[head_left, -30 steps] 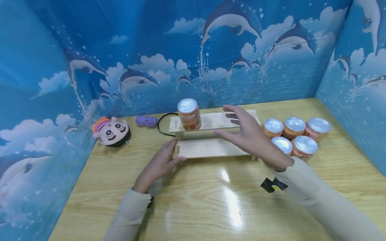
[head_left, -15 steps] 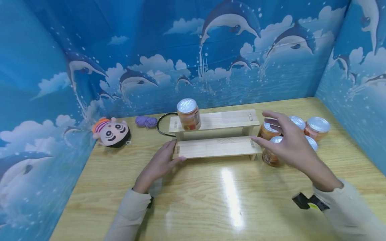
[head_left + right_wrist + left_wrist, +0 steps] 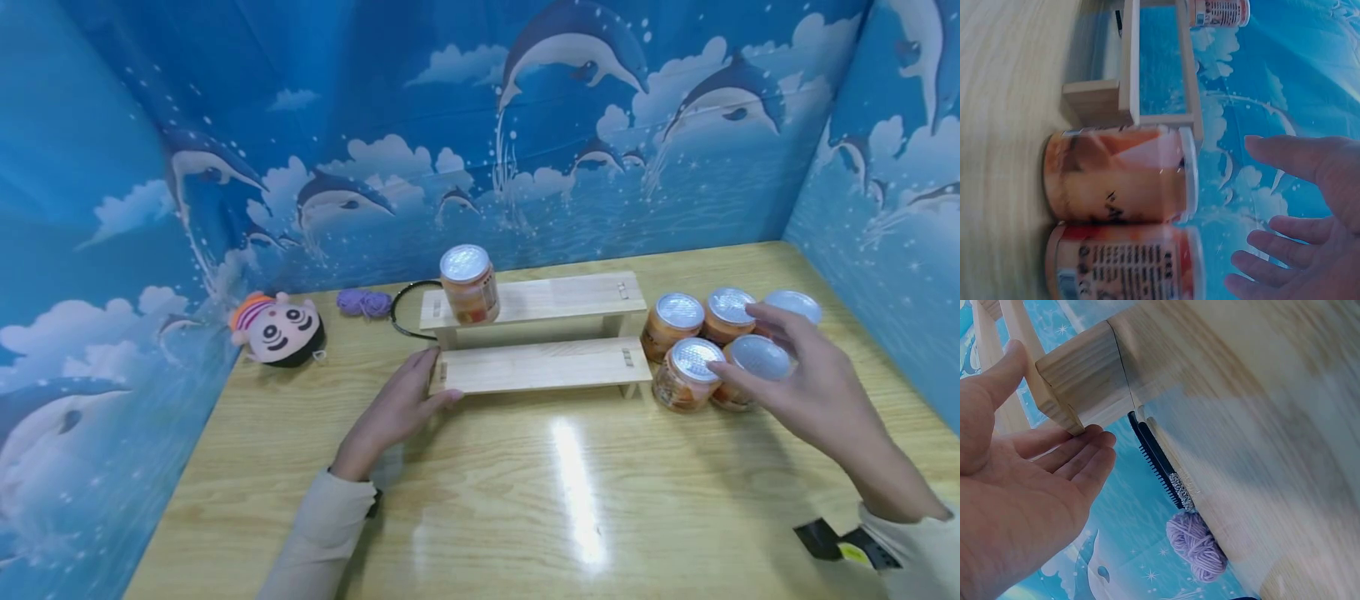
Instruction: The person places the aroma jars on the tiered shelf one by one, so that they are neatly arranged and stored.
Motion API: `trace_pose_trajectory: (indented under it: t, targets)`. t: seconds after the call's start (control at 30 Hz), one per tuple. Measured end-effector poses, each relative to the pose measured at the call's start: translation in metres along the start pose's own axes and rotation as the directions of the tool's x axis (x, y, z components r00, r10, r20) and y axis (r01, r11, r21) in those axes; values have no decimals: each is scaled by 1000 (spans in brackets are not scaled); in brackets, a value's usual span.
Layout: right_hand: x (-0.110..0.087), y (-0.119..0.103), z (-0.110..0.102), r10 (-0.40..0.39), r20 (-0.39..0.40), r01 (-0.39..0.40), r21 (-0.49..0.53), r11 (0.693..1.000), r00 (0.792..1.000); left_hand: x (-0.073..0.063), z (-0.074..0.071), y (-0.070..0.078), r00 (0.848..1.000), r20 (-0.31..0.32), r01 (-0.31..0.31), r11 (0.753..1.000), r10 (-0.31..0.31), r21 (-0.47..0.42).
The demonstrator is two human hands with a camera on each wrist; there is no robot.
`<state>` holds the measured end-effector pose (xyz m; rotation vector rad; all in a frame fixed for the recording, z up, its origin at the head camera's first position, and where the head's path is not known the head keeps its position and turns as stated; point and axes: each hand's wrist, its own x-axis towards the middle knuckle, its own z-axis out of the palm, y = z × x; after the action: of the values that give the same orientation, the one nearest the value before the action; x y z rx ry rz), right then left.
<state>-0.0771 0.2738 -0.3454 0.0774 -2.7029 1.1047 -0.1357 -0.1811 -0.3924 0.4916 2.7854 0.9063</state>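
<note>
On the table (image 3: 487, 500), by the blue wall with dolphins, I see a little wooden rack (image 3: 547, 367) with two steps. The back step is higher. One jar (image 3: 470, 292) stands upright at the left end of that back step. It has a shiny silver lid and orange sides.

Five more jars (image 3: 684, 379) like it stand just past the rack's right end, three at the back and two in front. The person's right hand (image 3: 813, 387) hangs over them, thumb and fingers spread wide, with a gap between it and the jars.

The left hand (image 3: 401, 404) grips the left end of the low step, with the thumb on one side and the fingers on the other.

To the left of the rack lie a black hoop (image 3: 1156, 453) with tiny teeth, some purple yarn (image 3: 364, 302) and a round toy head (image 3: 281, 329) with a stripy hat.
</note>
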Motion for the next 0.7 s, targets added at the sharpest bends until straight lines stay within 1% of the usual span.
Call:
trace_pose_trajectory:
  t: [0.1,0.2,0.33,0.53,0.7]
  targets:
    - [-4,11,-1,13,-22,-13,-9,1000,1000,1,0,0,1000,5,16,1000,-16,1]
    - [-7,22,0,27,-24,-27,1,1000,999,1,0,0,1000,12,28,1000,-28,10]
    - [-11,37,5,33,-29,-33,23,999,999,1,0,0,999,17,28,999,-28,15]
    - [-12,53,13,67,-1,-67,62,996,998,0,0,-1,1000,14,20,1000,-20,12]
    - [-9,60,18,121,35,-123,53,991,992,0,0,-1,1000,14,17,1000,-17,9]
